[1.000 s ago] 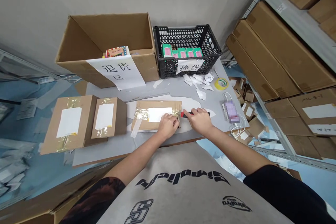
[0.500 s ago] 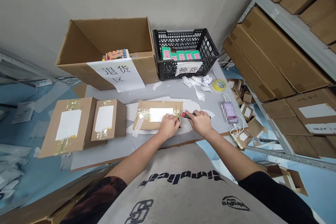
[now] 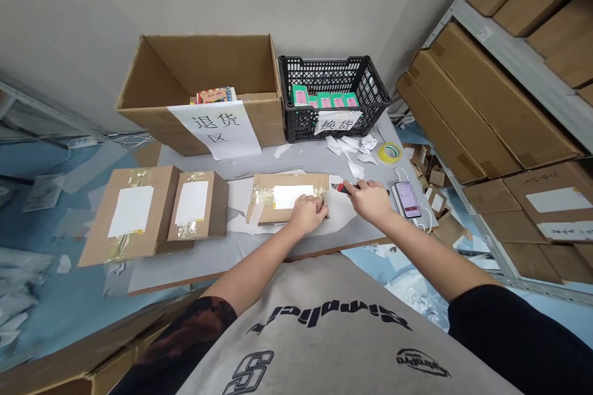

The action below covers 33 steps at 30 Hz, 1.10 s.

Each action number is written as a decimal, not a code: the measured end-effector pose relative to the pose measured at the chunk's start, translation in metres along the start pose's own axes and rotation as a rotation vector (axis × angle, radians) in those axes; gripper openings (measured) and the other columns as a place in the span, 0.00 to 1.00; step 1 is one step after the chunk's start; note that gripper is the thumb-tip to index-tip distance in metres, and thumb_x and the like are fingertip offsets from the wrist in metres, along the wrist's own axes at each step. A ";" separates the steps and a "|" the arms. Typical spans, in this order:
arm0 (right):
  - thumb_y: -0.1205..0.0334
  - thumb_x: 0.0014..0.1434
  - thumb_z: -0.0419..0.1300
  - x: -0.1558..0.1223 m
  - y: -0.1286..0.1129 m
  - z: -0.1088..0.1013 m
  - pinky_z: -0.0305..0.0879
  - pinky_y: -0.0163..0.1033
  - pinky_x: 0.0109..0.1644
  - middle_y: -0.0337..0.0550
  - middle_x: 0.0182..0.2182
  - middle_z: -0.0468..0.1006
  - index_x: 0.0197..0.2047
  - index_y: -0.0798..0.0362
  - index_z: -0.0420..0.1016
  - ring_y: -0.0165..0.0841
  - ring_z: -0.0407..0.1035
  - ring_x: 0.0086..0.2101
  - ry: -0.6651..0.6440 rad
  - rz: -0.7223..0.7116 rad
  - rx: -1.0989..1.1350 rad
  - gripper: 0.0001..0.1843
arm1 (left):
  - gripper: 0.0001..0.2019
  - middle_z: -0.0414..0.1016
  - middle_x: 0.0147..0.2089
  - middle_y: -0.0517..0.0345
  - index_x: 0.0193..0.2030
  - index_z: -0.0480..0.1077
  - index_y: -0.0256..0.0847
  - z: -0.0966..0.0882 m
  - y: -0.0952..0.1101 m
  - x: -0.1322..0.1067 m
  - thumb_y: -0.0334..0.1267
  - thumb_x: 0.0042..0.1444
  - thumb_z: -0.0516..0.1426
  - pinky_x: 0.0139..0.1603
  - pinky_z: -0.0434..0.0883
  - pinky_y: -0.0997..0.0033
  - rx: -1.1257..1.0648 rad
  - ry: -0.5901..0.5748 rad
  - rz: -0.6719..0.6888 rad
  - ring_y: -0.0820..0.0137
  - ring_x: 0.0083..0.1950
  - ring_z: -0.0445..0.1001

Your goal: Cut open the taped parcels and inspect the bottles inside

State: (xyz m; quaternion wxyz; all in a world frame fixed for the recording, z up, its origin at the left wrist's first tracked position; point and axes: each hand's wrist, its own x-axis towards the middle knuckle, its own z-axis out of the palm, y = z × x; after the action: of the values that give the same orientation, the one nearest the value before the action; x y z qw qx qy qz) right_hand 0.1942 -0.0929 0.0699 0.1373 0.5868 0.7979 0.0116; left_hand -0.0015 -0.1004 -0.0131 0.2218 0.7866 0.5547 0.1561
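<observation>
There it was: the cardboard parcel [image 3: 288, 197] lay flat on the grey surface [image 3: 194, 265], its long axis running crosswise in front of the person. The left hand [image 3: 306, 213] was the nearer, spread open and pressing on top toward the parcel's right end. The right hand [image 3: 368, 202] was closed firmly around a red-handled utility knife [image 3: 343, 187], the blade tip just off that same end — close, but not visibly touching. Two more taped parcels [image 3: 130, 216] sat to the left; behind stood a cardboard box [image 3: 208, 62] and a black plastic crate [image 3: 333, 65], with loaded steel shelving [image 3: 509, 55] to the right.
</observation>
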 end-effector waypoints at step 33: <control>0.49 0.67 0.51 0.020 0.014 0.053 0.64 0.30 0.19 0.35 0.19 0.74 0.41 0.50 0.65 0.29 0.70 0.17 -0.571 0.146 1.437 0.13 | 0.22 0.77 0.45 0.50 0.50 0.63 0.40 -0.023 0.000 0.099 0.52 0.55 0.58 0.53 0.62 0.58 0.075 -0.267 -0.198 0.57 0.49 0.74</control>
State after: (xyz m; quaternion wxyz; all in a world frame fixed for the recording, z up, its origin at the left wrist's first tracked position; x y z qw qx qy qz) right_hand 0.2146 -0.0775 0.0173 -0.0778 0.5633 0.5028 -0.6511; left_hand 0.0202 -0.0031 0.0069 0.2782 0.7495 0.6006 0.0068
